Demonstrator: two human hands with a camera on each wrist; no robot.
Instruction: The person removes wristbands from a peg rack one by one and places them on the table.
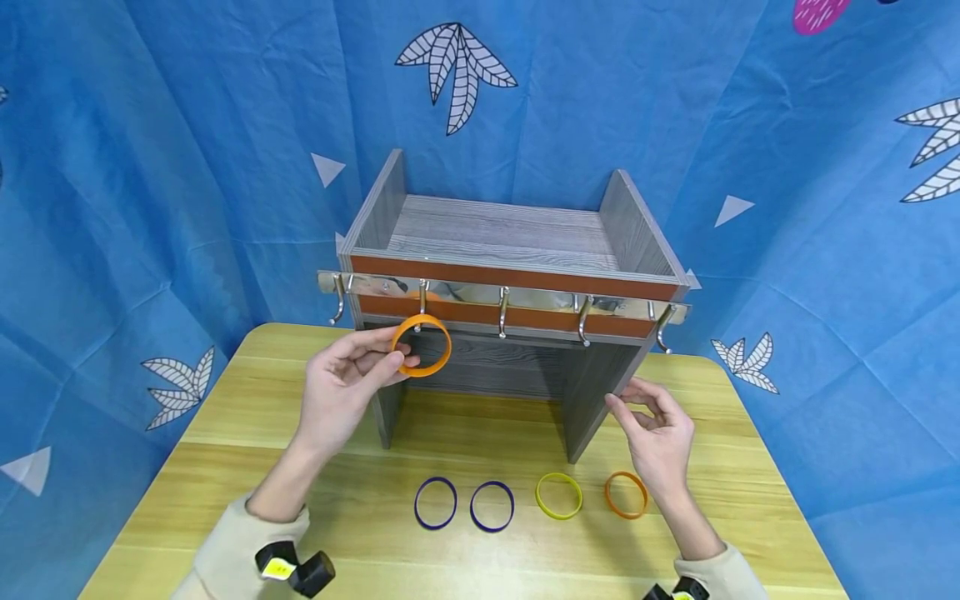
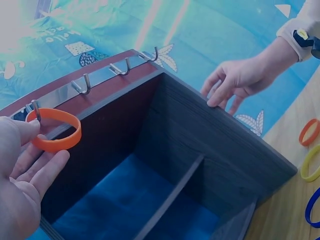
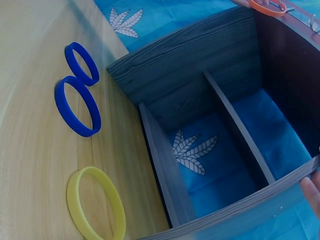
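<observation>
My left hand (image 1: pixel 348 375) pinches an orange wristband (image 1: pixel 448 350) between thumb and fingers, at the second hook (image 1: pixel 422 298) from the left on a grey wooden rack (image 1: pixel 495 225). In the left wrist view the band (image 2: pixel 65 145) overlaps the hook tip (image 2: pixel 37 112); whether it encircles the hook I cannot tell. My right hand (image 1: pixel 663 433) grips the front edge of the rack's right side panel (image 1: pixel 596 400) with thumb and curled fingers. In the right wrist view only its fingertips (image 3: pixel 311 192) show, at the panel edge.
On the wooden table (image 1: pixel 360 542) before the rack lie two dark blue wristbands (image 1: pixel 435 503) (image 1: pixel 492 507), a yellow one (image 1: pixel 558 496) and another orange one (image 1: pixel 626 495). More metal hooks (image 1: pixel 504 312) stick out along the rack's front rail. A blue patterned cloth (image 1: pixel 247 167) hangs behind.
</observation>
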